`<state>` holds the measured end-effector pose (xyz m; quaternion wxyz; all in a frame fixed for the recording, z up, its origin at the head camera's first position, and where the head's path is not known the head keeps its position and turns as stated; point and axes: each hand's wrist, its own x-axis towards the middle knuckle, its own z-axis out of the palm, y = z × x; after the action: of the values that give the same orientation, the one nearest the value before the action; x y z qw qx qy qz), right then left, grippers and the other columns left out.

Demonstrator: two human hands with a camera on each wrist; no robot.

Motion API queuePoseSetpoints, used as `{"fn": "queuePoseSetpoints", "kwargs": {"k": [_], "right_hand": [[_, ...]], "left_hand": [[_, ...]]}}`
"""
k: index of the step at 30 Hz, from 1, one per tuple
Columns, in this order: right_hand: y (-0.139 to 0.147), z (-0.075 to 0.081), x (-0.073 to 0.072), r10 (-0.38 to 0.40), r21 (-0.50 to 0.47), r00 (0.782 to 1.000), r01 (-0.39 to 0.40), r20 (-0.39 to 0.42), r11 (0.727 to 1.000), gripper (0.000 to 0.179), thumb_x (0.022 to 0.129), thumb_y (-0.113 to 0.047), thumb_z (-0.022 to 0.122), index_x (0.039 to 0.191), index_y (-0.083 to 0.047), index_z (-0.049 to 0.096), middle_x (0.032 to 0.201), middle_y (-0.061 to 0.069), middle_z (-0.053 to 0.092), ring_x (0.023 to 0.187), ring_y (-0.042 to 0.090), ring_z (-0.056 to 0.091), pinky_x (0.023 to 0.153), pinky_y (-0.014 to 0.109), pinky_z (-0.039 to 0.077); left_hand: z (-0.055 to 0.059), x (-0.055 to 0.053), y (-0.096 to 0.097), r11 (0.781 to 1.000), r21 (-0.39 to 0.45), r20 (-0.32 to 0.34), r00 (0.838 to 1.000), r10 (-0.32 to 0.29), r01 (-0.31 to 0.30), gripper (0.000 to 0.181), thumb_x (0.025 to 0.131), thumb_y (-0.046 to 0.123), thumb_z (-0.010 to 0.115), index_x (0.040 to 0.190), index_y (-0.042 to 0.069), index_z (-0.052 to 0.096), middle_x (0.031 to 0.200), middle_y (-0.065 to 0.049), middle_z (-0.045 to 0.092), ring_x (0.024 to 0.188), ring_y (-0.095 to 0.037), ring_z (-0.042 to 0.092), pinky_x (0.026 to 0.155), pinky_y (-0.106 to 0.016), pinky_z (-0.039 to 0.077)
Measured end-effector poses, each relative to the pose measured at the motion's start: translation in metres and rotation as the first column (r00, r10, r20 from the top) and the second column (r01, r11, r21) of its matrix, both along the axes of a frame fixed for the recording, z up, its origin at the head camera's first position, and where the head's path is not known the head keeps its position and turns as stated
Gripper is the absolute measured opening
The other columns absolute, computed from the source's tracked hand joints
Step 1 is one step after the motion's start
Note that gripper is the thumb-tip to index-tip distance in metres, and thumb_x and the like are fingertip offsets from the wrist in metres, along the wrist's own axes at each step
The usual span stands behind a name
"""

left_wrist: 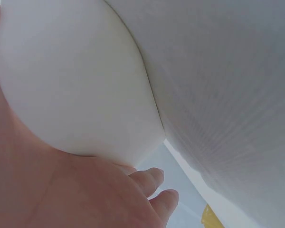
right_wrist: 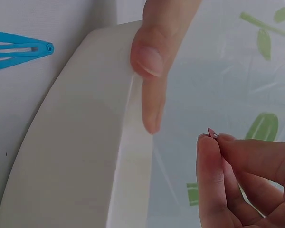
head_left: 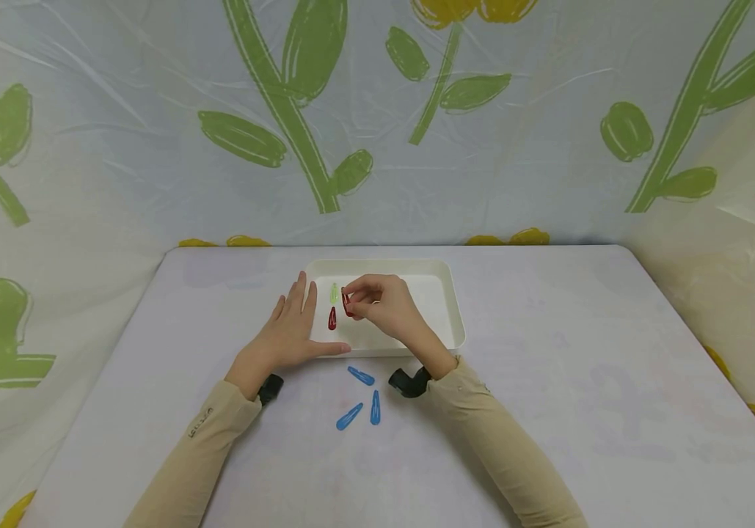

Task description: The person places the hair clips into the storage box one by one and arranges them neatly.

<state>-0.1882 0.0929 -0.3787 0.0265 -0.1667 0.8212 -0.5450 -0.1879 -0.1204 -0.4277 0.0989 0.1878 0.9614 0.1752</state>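
Tray (head_left: 426,308) sits on the table (head_left: 569,367), its near left corner touching the left hand (head_left: 291,334), thumb and fingers wide apart. The right hand (head_left: 387,304) pinches a red clip (head_left: 346,302) above the tray, where a second red clip (head_left: 332,319) and a green clip (head_left: 334,293) lie. Three blue clips (head_left: 375,408) lie in front.
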Motion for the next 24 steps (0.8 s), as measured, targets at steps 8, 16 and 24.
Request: {"fn": "queuePoseSetpoints", "kwargs": {"k": [8, 16, 24], "right_hand": [[0.004, -0.005, -0.005, -0.005, -0.01, 1.0, 0.005, 0.014, 1.0, 0.02, 0.086, 0.005, 0.067, 0.105, 0.001, 0.075, 0.08, 0.011, 0.07, 0.068, 0.019, 0.07, 0.059, 0.025, 0.053], [0.005, -0.011, -0.008, -0.023, -0.009, 0.999, 0.023, 0.024, 1.0, 0.02, 0.086, 0.006, 0.067, 0.104, 0.001, 0.075, 0.079, 0.01, 0.07, 0.067, 0.018, 0.07, 0.06, 0.026, 0.055], [0.006, -0.017, -0.012, -0.042, -0.012, 0.997, 0.043, 0.058, 0.999, 0.021, 0.085, 0.007, 0.066, 0.103, 0.001, 0.075, 0.078, 0.01, 0.07, 0.066, 0.018, 0.07, 0.062, 0.031, 0.057]], "left_hand": [[0.001, 0.001, 0.0, 1.0, -0.003, 0.006, 1.0, 0.0, 0.0, 0.142, 0.066, 0.094, 0.05, 0.157, -0.001, -0.003, 0.162, -0.017, -0.022, 0.151, -0.031, -0.01, 0.119, -0.055, 0.004], [0.0, 0.0, 0.001, 1.0, -0.013, 0.01, 1.0, 0.004, -0.004, 0.143, 0.066, 0.095, 0.049, 0.157, -0.001, -0.005, 0.162, -0.015, -0.023, 0.151, -0.03, -0.01, 0.119, -0.055, 0.004], [0.002, 0.001, 0.001, 1.0, 0.003, 0.014, 1.0, 0.007, -0.007, 0.143, 0.067, 0.093, 0.052, 0.156, -0.003, -0.004, 0.162, -0.016, -0.021, 0.151, -0.03, -0.01, 0.119, -0.055, 0.004]]}}
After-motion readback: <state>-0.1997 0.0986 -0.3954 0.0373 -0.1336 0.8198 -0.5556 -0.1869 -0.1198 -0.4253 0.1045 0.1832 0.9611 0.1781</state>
